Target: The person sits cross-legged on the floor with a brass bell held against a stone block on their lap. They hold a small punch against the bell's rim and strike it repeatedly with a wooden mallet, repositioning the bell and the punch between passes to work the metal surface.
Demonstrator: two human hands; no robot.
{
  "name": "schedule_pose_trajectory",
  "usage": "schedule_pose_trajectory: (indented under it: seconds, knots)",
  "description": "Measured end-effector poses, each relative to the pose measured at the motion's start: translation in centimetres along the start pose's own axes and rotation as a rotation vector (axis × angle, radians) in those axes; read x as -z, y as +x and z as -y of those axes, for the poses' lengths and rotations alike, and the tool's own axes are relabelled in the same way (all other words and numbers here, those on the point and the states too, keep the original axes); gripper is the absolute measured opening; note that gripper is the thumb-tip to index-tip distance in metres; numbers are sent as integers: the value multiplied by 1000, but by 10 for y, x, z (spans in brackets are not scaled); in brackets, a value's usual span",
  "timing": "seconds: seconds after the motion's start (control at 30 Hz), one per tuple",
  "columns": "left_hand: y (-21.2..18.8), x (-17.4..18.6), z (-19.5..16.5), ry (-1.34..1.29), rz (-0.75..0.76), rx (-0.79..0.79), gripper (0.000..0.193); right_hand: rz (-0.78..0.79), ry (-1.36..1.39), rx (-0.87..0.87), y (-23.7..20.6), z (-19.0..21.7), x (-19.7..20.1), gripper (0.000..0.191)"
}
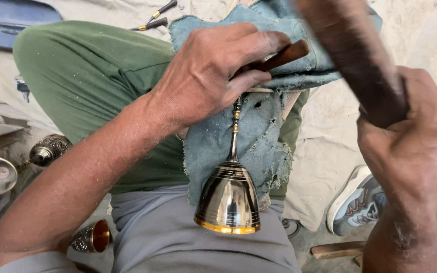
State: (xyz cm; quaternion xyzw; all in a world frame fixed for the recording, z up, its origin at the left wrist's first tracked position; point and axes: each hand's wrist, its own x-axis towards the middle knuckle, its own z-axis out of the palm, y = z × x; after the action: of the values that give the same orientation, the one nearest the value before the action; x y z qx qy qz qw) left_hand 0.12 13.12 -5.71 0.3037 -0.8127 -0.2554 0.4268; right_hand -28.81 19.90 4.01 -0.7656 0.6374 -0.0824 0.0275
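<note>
Small cup: near left on the floor, lying on its side, patterned silver outside, gold inside, mouth facing right; nothing seen in it
Left hand: fingers curled tight around a thin brown-handled tool, pressing it onto the blue cloth
Bell: polished silver body with ringed bands and a gold rim; lies on the cloth over the lap, centre of the scene; long axis runs near to far, mouth pointing near, slim beaded handle pointing far under the left hand
Right hand: fingers wrapped fully around a thick dark wooden mallet, blurred, rising far-left
</note>
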Motion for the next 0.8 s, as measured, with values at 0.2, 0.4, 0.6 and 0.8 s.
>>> schedule_pose_trajectory:
  seconds: [0.2, 0.4, 0.6, 0.8]
  knots:
    - [3, 1, 0, -21, -29, -24, 46, 60, 92, -93, -9, -4, 8, 18]
    - [2, -2, 4, -62, -26, -43, 47, 104, 53, -179, -18, -6, 12, 23]
    - [1, 1, 7, -39, 22, -32, 50, 26, 151, -111, -25, -7, 10, 21]
    - [1, 3, 6, -25, -28, -117, 47, 117, -36, -147, -36, -16, 17, 17]
